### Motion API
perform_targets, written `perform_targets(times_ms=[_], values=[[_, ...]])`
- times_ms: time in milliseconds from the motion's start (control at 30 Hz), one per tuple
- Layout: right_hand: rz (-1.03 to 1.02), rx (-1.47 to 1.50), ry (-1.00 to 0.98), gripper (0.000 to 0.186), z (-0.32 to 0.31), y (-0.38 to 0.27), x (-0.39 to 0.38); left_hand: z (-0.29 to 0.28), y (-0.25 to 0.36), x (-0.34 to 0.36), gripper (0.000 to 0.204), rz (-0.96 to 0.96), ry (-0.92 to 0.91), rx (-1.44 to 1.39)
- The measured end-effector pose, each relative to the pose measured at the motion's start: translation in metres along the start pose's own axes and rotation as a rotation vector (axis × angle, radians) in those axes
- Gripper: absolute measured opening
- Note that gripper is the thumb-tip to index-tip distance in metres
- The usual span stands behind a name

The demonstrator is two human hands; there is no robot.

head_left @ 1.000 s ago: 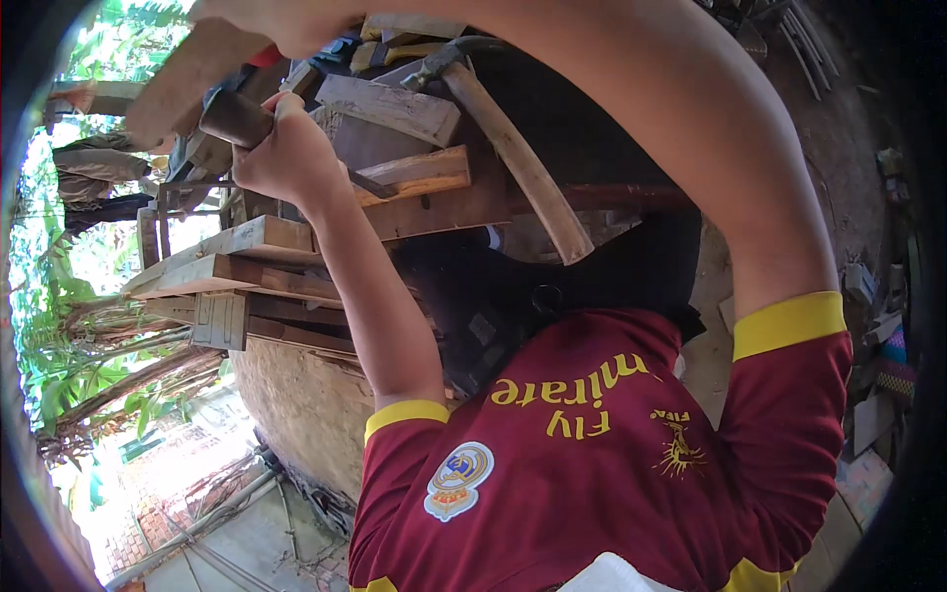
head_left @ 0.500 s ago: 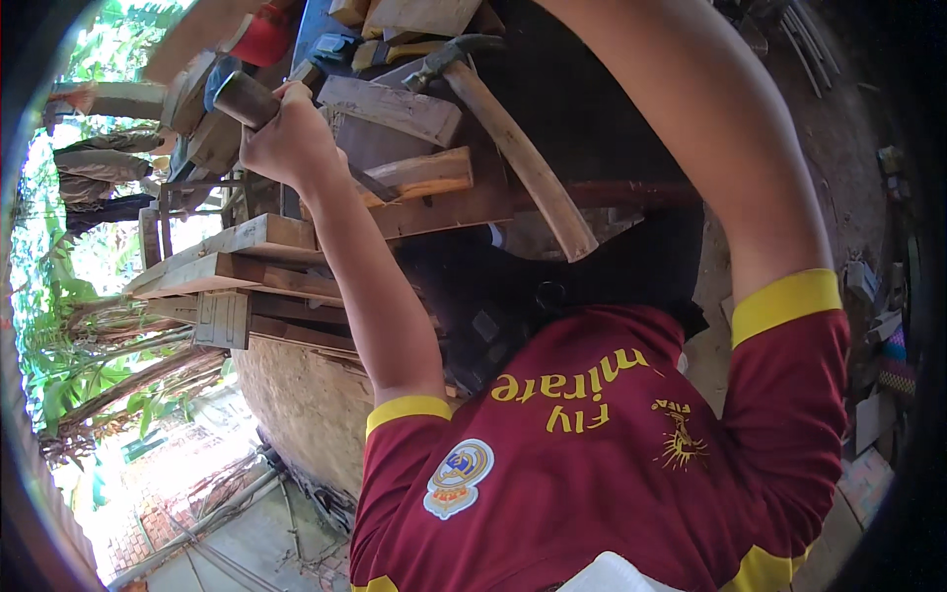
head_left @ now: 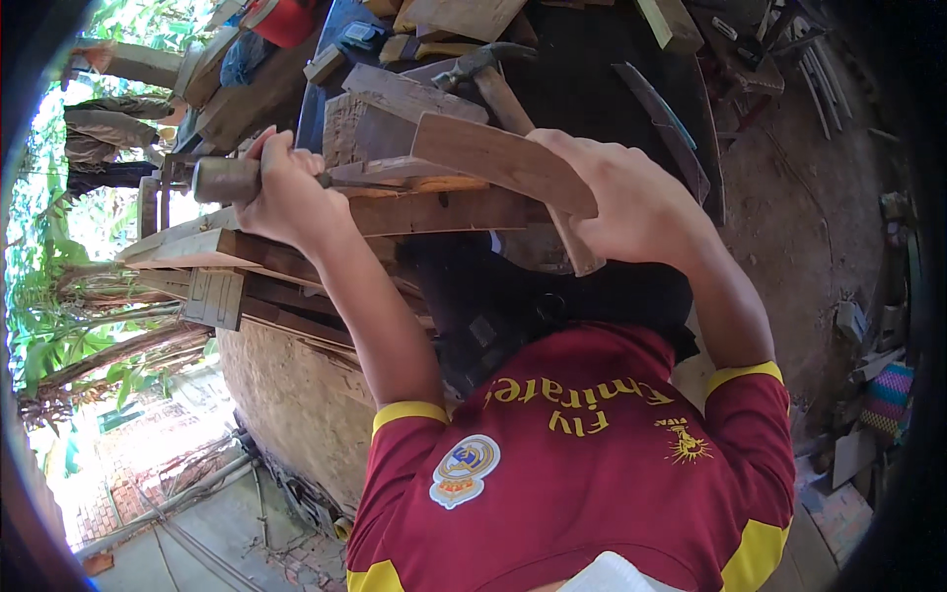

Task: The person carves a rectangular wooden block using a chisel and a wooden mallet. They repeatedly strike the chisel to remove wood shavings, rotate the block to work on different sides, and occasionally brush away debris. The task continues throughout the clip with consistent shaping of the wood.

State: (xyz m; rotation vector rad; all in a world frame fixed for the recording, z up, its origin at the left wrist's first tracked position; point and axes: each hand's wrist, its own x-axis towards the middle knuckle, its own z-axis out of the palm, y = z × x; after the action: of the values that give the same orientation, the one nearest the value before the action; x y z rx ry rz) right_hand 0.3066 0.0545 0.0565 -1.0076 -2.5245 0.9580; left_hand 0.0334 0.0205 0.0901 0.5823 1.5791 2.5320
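Note:
My left hand (head_left: 291,202) grips a chisel-like tool with a thick cylindrical handle (head_left: 223,181); its thin dark blade (head_left: 367,186) points right over a light wooden piece (head_left: 449,183). My right hand (head_left: 646,202) holds a flat brown wooden board (head_left: 498,158) in front of it, raised toward the middle of the view. A claw hammer (head_left: 469,69) lies behind the board, its wooden handle partly hidden by the board and my right hand.
Stacked planks (head_left: 207,257) stick out at the left. Offcuts (head_left: 464,18), a red container (head_left: 281,18) and long strips (head_left: 656,109) lie on the dark bench (head_left: 582,74). More loose items (head_left: 883,400) lie on the ground at the right.
My right hand has come down from the top left to the right middle with the board. My left hand has moved slightly down, and the cylindrical handle now lies more horizontal.

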Motion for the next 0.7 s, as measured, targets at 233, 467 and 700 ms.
perform_targets(times_ms=[233, 467, 700], values=[[0.033, 0.045, 0.031, 0.076, 0.004, -0.003, 0.005, 0.0, 0.009, -0.016, 0.012, 0.039, -0.005, -0.111], [-0.025, 0.044, 0.046, 0.073, 0.009, 0.006, 0.002, 0.014, 0.002, -0.03, 0.011, 0.058, 0.029, 0.032], [-0.176, -0.052, 0.395, 0.064, -0.037, -0.031, 0.028, 0.025, -0.006, -0.034, 0.007, 0.163, -0.01, 0.129]])
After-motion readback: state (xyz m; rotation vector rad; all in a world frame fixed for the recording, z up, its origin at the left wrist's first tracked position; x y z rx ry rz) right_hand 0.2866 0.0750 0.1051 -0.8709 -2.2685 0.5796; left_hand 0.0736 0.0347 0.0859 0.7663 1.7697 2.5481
